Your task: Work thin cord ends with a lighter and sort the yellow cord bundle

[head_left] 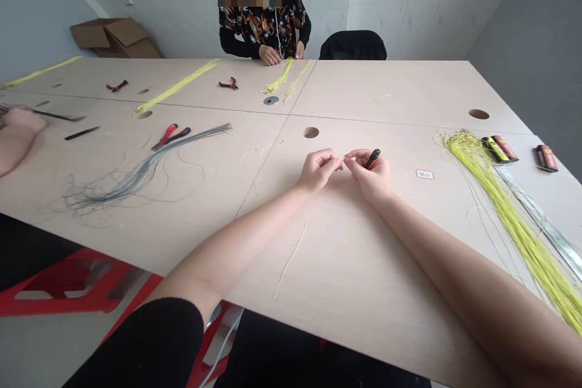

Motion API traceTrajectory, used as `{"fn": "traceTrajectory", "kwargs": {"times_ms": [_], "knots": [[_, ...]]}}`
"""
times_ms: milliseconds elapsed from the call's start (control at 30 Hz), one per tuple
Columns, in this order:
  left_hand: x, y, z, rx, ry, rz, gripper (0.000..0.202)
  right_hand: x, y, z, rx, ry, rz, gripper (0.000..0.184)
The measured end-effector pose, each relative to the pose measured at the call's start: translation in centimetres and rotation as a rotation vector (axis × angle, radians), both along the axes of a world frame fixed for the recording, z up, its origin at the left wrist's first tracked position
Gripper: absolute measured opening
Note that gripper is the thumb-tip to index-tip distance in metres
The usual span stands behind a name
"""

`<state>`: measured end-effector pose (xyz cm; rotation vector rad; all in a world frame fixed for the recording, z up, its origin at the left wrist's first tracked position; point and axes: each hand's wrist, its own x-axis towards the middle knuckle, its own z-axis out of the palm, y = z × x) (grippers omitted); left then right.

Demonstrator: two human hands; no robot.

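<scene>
Above the table, my left hand and my right hand meet fingertip to fingertip. Both pinch a thin pale yellow cord, of which only a small loop shows. A black pen-like tool with a reddish band sticks up out of my right hand, tucked among the fingers; its lower end is hidden. On the table below my left wrist lies a loose pale cord, its upper end curling toward the forearm. Whether it joins the pinched piece I cannot tell.
At right lie a yellow cord bundle, a metal ruler, battery-like packs and a small label. Grey cords and red-black pliers lie left. A co-worker sits opposite; another person's arm is at left.
</scene>
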<state>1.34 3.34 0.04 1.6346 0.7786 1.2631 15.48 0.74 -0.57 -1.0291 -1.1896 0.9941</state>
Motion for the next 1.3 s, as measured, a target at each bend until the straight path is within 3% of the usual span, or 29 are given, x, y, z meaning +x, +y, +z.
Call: {"fn": "traceTrajectory", "kwargs": {"times_ms": [333,800,1300], "knots": [[0.0,0.0,-0.1,0.002,0.014,-0.005,0.025,0.2,0.4,-0.8,-0.024,-0.044,0.037,0.024],[-0.1,0.0,-0.2,0.141,0.120,0.081,0.023,0.1,0.3,-0.2,-0.065,-0.011,0.081,0.028],[-0.3,0.1,-0.3,0.138,0.135,0.086,0.026,0.1,0.5,-0.4,-0.072,0.033,0.077,0.027]]}}
